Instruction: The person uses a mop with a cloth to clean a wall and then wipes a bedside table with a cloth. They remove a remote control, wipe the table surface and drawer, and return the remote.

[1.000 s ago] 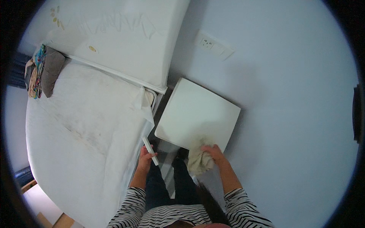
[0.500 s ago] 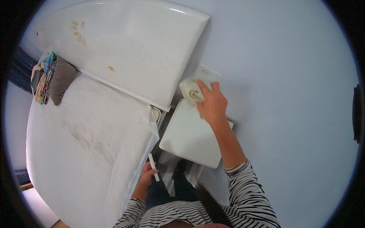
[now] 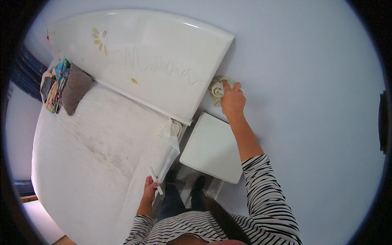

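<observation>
Bedrm, pale-blue wall (image 3: 318, 114). L hand (image 3: 150, 188) closed round slim white bar (image 3: 153, 174), nr mattress (image 3: 85, 179) edge; cursive lettering (image 3: 159, 67) on glossy wht headboard (image 3: 163, 38); beyond wht nightstand (image 3: 214, 147), bunched beige cloth (image 3: 217, 89) gripped in R hand (image 3: 234, 101), by wall.

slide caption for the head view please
Right hand holds a cloth beside the headboard; left hand holds a white stick.

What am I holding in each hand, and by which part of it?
Your right hand grips a bunched cream cloth by its right side; your left hand holds a slim white stick around its middle.
</observation>
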Demonstrator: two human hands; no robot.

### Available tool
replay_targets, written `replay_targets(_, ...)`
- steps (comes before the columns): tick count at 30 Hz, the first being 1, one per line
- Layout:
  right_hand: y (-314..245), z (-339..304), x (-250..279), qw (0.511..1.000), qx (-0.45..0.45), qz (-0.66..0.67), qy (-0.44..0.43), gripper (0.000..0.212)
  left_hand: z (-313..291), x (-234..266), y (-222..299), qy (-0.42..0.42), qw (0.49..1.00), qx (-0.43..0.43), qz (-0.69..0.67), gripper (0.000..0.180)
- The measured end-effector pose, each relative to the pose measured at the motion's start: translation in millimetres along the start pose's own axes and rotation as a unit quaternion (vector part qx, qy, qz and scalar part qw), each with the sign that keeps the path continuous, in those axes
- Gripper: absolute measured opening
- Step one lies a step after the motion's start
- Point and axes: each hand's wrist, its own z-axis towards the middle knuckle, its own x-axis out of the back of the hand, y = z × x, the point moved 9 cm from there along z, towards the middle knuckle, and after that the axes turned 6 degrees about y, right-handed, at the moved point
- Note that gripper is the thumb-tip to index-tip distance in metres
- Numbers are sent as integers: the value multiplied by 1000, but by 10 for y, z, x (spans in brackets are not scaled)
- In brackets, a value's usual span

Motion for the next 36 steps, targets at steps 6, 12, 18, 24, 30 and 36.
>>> replay_targets(6, 395, -139, 16, 996, -80, 15, -35, 52, -39, -157, 263, -10, 1000, -17, 19, 48)
replay_targets(12, 1037, -383, -56, 986, -164, 3, -10, 46, 63, -400, 169, -34, 999, -15, 30, 49)
replay_targets(18, 2321, -1617, -988, 927, -230, 115, -274, 60, 27, -479, 66, -59, 997, -10, 52, 45)
replay_targets(24, 2954, -3477, -1416, 801, -425, 311, -284, 41, 57, -476, 77, -38, 997, 16, 72, 47)
replay_targets(30, 2531, -3858, -1341, 740, -466, 441, -202, 49, 49, -621, 122, -54, 997, 1, 63, 47)
replay_targets(36, 2519, -3593, -2117, 865, -338, 267, -256, 58, 153, -624, 78, -105, 983, -29, 148, 49)
